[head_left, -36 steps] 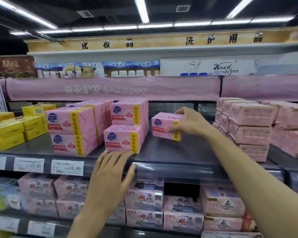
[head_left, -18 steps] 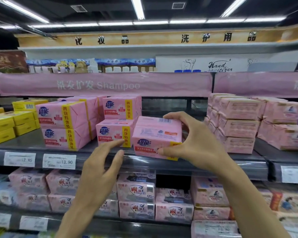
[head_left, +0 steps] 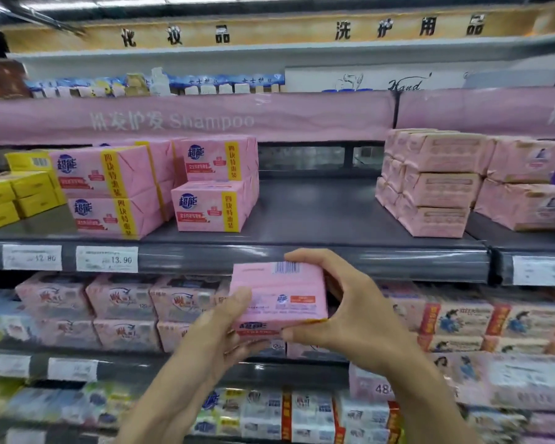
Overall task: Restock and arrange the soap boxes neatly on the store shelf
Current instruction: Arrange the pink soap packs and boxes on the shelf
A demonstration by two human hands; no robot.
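Note:
A pink soap box (head_left: 277,296) with a barcode on top is held in front of the shelf edge, below the shelf board. My right hand (head_left: 353,315) grips its right end, fingers over the top and thumb under the front. My left hand (head_left: 218,334) holds its left end from below, thumb on the front face. On the dark shelf (head_left: 318,216) stand pink soap boxes with yellow bands: a two-high stack (head_left: 109,190) at left and another stack (head_left: 215,184) beside it.
Yellow boxes (head_left: 16,193) sit at the far left. Paler pink packs (head_left: 436,184) are stacked at right, with a bare stretch of shelf between them and the banded boxes. Price tags (head_left: 106,259) line the shelf edge. Lower shelves hold more soap packs (head_left: 122,299).
The pink box has come off the shelf toward me and down, to below the shelf edge. My left hand rose from the shelf front and now holds the box's left end.

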